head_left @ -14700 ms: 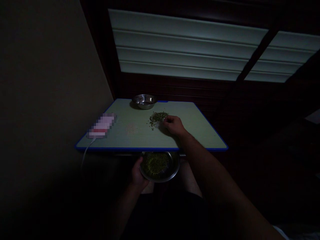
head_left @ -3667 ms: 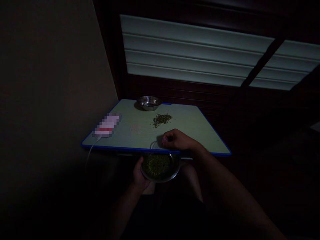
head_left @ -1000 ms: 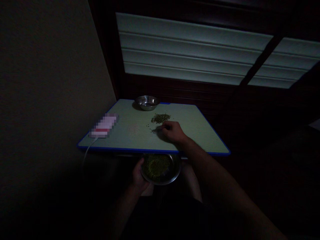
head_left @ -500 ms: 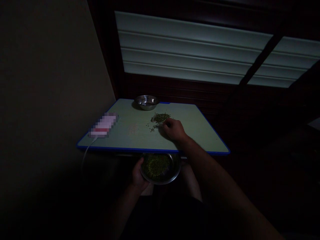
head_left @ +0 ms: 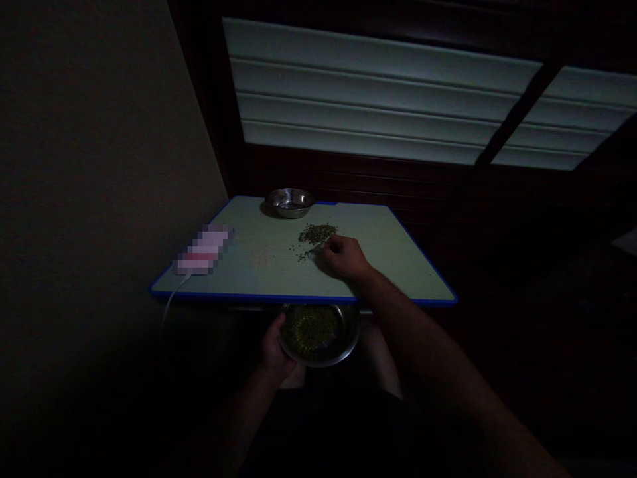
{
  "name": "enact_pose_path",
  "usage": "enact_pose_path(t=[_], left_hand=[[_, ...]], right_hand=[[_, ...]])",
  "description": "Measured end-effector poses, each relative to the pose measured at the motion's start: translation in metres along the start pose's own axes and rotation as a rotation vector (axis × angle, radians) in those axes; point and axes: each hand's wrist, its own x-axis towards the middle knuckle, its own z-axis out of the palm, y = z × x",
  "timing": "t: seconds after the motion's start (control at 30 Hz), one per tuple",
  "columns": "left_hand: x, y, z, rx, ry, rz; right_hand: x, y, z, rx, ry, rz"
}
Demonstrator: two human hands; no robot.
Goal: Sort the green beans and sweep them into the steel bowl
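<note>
Below the table's front edge, my left hand (head_left: 275,348) is closed on the left rim of a steel bowl (head_left: 343,355). Small green beans (head_left: 311,326), which look like mung beans, lie inside it. My right hand (head_left: 347,257) rests low over the tabletop with its fingers curled together. From its fingertips juts a small pale, shiny thing (head_left: 314,252), too dim to name. Just beyond that hand, a loose pile of the same green beans (head_left: 318,233) is spread on the board, with a few strays to the left.
A second steel bowl (head_left: 290,204) stands at the back of the blue-edged table (head_left: 398,265). A phone (head_left: 203,251) with a white cable (head_left: 172,302) lies at the left. Faint pale specks (head_left: 261,255) dot the board. A wall (head_left: 109,133) borders the left side.
Both hands and the held bowl keep almost the same places. The view has shifted very slightly; the bean pile looks about the same.
</note>
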Motion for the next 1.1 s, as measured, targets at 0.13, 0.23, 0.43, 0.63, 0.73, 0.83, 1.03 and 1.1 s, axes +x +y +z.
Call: enact_pose_path(t=[0.13, 0.23, 0.43, 0.63, 0.73, 0.83, 1.03, 1.1], left_hand=[[-0.0009, 0.0007, 0.0003, -0.009, -0.01, -0.008], [-0.0018, 0.0008, 0.0015, -0.017, -0.007, -0.004], [-0.0034, 0.0009, 0.0033, -0.008, -0.014, 0.002], [-0.0026, 0.0008, 0.0018, -0.013, -0.021, -0.003], [-0.0024, 0.0009, 0.0021, -0.007, -0.007, -0.008], [-0.0026, 0.0011, 0.0026, 0.004, -0.008, -0.019], [-0.0019, 0.0012, 0.0014, 0.015, -0.012, -0.015], [-0.0015, 0.0011, 0.0008, 0.018, -0.017, -0.018]], right_hand=[[-0.0003, 0.0014, 0.0004, 0.037, 0.023, -0.046], [-0.0013, 0.0013, 0.0008, 0.143, -0.02, -0.08], [-0.0027, -0.0016, 0.0004, 0.33, -0.207, -0.032], [-0.0003, -0.001, 0.0018, 0.151, -0.111, -0.009], [0.0011, -0.0006, 0.0009, 0.057, -0.043, 0.0], [0.0019, -0.0003, -0.0002, 0.018, 0.01, 0.014], [-0.0008, -0.0028, -0.0018, 0.285, -0.093, 0.046], [-0.0024, -0.0044, -0.0032, 0.397, -0.205, 0.08]])
